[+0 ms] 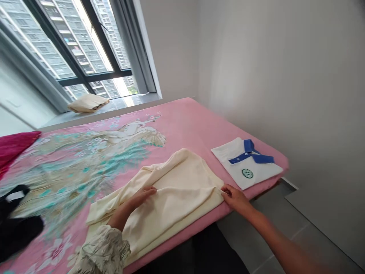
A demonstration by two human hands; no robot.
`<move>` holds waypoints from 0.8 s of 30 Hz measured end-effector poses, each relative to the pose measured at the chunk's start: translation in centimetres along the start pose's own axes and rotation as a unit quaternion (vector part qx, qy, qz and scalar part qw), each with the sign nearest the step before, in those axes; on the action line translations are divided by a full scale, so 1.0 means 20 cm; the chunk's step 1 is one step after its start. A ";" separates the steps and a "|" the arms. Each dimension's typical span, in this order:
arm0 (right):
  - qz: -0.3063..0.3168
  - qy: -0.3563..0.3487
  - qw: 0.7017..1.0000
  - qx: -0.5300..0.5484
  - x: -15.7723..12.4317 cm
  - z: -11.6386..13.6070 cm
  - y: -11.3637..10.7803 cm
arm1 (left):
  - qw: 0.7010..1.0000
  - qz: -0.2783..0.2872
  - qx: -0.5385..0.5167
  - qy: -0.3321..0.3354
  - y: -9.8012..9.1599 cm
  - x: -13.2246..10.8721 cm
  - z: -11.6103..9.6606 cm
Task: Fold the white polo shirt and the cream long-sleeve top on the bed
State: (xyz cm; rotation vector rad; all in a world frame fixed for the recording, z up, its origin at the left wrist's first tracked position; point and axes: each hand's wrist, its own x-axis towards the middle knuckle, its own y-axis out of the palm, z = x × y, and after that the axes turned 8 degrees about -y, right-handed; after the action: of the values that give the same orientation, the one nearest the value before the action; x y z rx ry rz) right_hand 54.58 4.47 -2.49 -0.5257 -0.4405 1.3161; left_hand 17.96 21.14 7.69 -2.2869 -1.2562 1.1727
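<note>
A cream long-sleeved garment point(176, 198) lies partly folded near the front edge of the bed, one sleeve laid lengthwise along its far side. My left hand point(144, 196) rests on top of it, palm down, fingers together and lying flat on the cloth. At the garment's right corner, my right hand point(232, 196) pinches the fabric edge between thumb and fingers. Just beyond my right hand is a folded white polo shirt point(242, 171) with a blue collar and a round green badge.
The pink patterned bed sheet point(182, 121) spreads under everything. Black items point(23, 232) and a dark pink cloth point(14, 148) lie at the left. A folded beige cloth point(88, 103) sits on the window sill point(128, 101). A wall point(270, 76) stands to the right.
</note>
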 end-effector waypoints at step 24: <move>-0.016 0.014 0.997 -0.080 -0.01 0.05 0.02 | 0.983 0.082 -0.148 -0.073 0.12 0.00 0.04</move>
State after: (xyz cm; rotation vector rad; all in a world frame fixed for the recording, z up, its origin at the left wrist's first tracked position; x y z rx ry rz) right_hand 53.62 4.50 -2.04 -0.6674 -0.5315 1.2477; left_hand 18.67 19.73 5.79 -2.6015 -1.4010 1.3069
